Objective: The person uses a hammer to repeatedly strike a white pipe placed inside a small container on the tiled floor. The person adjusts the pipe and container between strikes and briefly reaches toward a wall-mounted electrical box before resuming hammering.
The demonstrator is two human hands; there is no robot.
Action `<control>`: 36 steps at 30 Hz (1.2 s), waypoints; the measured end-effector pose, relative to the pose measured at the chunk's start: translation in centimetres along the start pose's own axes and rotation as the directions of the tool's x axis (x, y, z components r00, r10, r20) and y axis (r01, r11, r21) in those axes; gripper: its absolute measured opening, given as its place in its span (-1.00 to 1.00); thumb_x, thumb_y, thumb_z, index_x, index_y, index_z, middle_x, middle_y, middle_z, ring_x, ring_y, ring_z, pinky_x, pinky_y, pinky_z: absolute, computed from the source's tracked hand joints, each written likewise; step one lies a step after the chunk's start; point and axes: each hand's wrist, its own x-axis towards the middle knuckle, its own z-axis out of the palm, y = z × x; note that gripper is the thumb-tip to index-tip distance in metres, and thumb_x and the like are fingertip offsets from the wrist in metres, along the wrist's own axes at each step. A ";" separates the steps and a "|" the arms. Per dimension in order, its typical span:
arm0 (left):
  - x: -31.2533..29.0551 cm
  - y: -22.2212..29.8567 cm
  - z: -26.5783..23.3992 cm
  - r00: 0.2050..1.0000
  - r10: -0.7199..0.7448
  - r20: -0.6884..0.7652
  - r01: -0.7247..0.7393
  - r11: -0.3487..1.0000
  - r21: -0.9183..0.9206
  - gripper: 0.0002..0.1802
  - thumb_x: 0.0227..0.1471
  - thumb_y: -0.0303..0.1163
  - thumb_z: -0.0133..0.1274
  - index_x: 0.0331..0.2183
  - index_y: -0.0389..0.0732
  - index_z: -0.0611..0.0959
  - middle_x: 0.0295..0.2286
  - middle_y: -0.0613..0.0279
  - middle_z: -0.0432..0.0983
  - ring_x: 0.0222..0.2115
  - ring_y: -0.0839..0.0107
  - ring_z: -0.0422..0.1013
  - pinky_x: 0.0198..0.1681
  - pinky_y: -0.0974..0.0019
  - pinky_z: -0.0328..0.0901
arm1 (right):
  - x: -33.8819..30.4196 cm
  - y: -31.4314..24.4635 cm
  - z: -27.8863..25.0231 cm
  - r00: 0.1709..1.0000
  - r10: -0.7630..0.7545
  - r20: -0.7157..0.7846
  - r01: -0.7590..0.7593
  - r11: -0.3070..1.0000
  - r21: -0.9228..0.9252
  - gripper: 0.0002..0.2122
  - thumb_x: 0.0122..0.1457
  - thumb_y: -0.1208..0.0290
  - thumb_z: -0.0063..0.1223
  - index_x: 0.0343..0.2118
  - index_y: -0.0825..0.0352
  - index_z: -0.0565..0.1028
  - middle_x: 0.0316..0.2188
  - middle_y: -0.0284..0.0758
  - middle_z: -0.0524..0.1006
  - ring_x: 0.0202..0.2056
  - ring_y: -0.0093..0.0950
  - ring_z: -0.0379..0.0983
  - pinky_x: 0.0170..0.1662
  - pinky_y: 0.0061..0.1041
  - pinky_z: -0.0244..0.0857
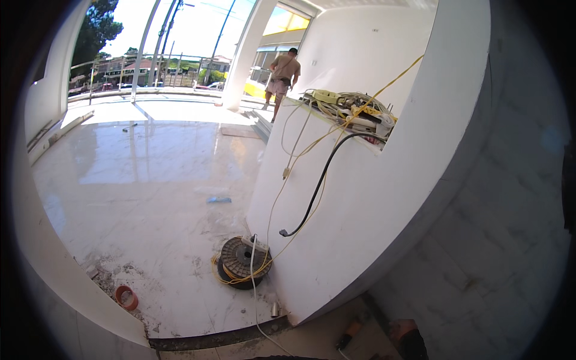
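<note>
My right hand [402,329] shows in shadow at the lower edge, right of the middle, below a dark sleeve or cuff. It is dim and its fingers do not show clearly, so whether it holds anything cannot be made out. Nearest to it, on the left, an orange and black tool [351,332] lies on the floor with a pale cord beside it. A dark strip [377,313] runs along the floor between tool and hand. My left hand is out of view.
A cable reel [243,259] stands against the white half wall [312,222]. Tangled cords and power strips [348,111] lie on its ledge, and a black cable [327,171] hangs down. An orange cup-like piece [126,297] and rubble lie left. Another person [283,75] stands far back.
</note>
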 end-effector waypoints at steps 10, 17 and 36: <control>-2.8 1.3 -1.7 0.987 0.111 -0.120 -0.117 0.992 -0.047 -0.57 0.06 -0.06 0.15 -0.21 -0.23 0.68 -0.37 0.08 0.64 -0.32 0.18 0.57 -0.26 0.13 0.43 | 4.3 -18.2 -4.6 0.719 -0.181 -0.671 0.519 0.782 0.345 -0.75 0.25 0.39 0.09 -0.07 0.40 0.49 -0.34 -0.29 0.55 -0.40 -0.48 0.54 -0.36 -0.50 0.44; -9.9 3.2 -7.4 0.909 0.187 -0.374 -0.222 0.974 -0.053 -0.56 0.08 -0.05 0.13 -0.22 -0.25 0.67 -0.38 0.07 0.63 -0.33 0.18 0.57 -0.28 0.12 0.43 | 5.5 -24.2 -9.9 0.458 -0.169 -0.873 0.696 0.679 0.234 -0.57 0.35 0.13 -0.07 0.03 0.46 0.40 -0.14 -0.19 0.52 -0.21 -0.40 0.53 -0.18 -0.45 0.44; -46.6 8.2 -37.2 -0.302 0.001 -0.953 0.341 0.934 -0.107 -0.68 0.21 -0.23 0.10 -0.23 -0.35 0.61 -0.43 0.22 0.60 -0.39 0.57 0.47 -0.28 0.45 0.36 | 6.1 -38.3 -14.8 0.044 -0.276 -0.960 0.894 0.439 -0.085 -0.22 0.16 -0.02 -0.29 0.24 0.62 0.01 0.22 0.12 0.10 0.22 -0.08 0.12 0.21 -0.10 0.05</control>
